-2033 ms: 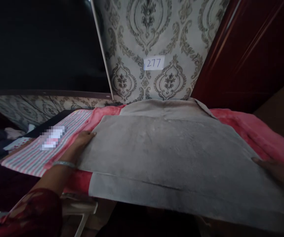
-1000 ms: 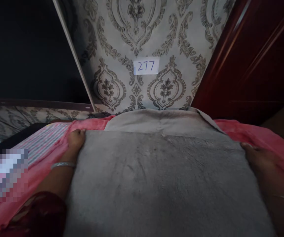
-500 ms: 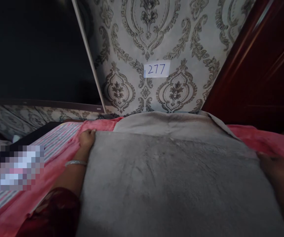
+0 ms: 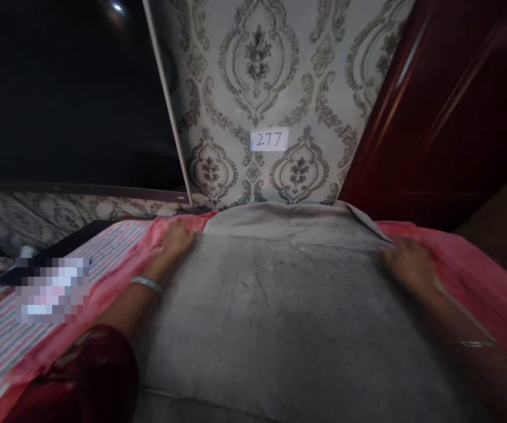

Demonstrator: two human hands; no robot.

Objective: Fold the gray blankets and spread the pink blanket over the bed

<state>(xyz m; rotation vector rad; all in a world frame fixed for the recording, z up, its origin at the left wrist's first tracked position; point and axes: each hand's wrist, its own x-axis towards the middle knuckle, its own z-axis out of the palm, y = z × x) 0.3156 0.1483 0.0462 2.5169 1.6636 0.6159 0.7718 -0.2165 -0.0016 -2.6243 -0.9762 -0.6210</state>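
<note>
A grey fleece cloth [image 4: 279,305] lies folded over itself on a pink cloth [image 4: 464,264]. My left hand [image 4: 176,239] rests at the far left corner of the grey cloth's upper layer, fingers flat on it. At the far right corner my right hand [image 4: 405,261] lies palm down on the fabric, fingers stretched out but blurred. A bangle sits on each wrist. The lower grey layer [image 4: 288,218] shows beyond the upper layer's far edge.
A striped cloth [image 4: 59,276] lies to the left of the pink one. Patterned wallpaper with a paper label reading 277 [image 4: 269,140] stands behind. A dark screen [image 4: 68,94] fills the upper left, a dark red wooden panel [image 4: 456,100] the right.
Both hands have slid forward along the grey cloth's side edges to its far corners, carrying the upper layer toward the wall. The right hand moved inward from the right edge.
</note>
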